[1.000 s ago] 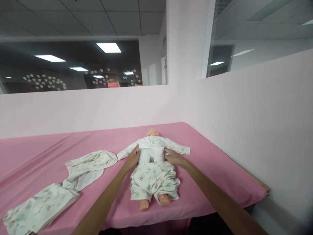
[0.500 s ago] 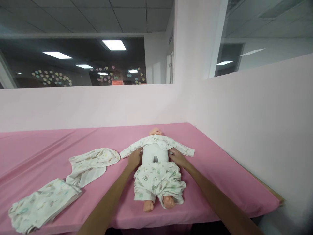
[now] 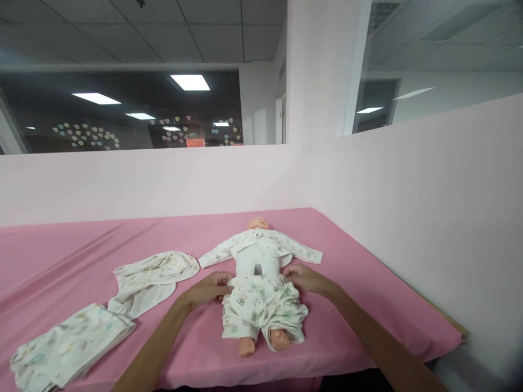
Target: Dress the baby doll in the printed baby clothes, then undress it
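Observation:
A baby doll (image 3: 256, 260) lies on its back on the pink-covered table (image 3: 196, 348), its head toward the wall. It wears a printed white top (image 3: 267, 239) with spread sleeves, raised off its belly. Printed white pants (image 3: 255, 302) cover its legs, bunched on the right leg, with both feet showing. My left hand (image 3: 214, 287) is at the left side of the pants' waistband, fingers curled with the tips at the cloth. On the opposite side my right hand (image 3: 300, 276) pinches the waistband edge.
Left of the doll lie a crumpled printed white cloth (image 3: 157, 275) and a folded printed one (image 3: 73, 343), partly touching. White walls (image 3: 163, 185) with windows rise behind and to the right.
Both my hands have moved from beside the doll's torso, under the top, down to the waistband of the pants. The right side of the top now hangs looser over the torso's side.

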The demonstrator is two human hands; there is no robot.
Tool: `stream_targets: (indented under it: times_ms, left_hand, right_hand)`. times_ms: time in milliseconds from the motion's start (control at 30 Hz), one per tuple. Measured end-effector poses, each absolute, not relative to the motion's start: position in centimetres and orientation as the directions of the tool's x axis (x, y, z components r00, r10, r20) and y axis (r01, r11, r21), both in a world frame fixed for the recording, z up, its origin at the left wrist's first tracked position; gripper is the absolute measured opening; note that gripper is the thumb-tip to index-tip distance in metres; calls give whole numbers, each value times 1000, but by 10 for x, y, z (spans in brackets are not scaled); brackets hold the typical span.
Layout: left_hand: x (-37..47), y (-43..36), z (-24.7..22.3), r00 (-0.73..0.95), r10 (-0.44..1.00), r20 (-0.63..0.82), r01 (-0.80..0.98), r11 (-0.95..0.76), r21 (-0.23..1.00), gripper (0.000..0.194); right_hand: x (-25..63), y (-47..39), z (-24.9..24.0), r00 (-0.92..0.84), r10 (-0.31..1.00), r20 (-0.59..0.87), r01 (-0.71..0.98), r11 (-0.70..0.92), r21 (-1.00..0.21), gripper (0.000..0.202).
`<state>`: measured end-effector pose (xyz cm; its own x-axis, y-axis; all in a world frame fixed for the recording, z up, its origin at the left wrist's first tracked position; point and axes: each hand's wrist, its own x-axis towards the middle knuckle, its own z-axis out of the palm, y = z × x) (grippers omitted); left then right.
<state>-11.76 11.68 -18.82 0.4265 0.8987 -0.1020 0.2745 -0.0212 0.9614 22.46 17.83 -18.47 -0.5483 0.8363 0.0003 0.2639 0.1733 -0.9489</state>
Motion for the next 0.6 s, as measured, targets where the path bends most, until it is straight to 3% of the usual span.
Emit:
stream_targets:
  times_ms: [133, 433, 600]
  left_hand:
    - [-111, 143, -183, 264, 964, 35, 93, -61, 994, 24]
    - [-102, 208, -206, 34, 999, 26, -9, -26, 1000, 40]
    - [-90, 226, -218, -135, 989, 62, -40, -67, 997, 52]
  right_hand:
    - [214, 207, -188, -459, 886, 66, 157, 154, -976, 16]
    - [194, 249, -211, -135, 984, 117, 29, 122, -992, 18]
    - [191, 246, -219, -146, 980, 133, 48, 141, -989, 20]
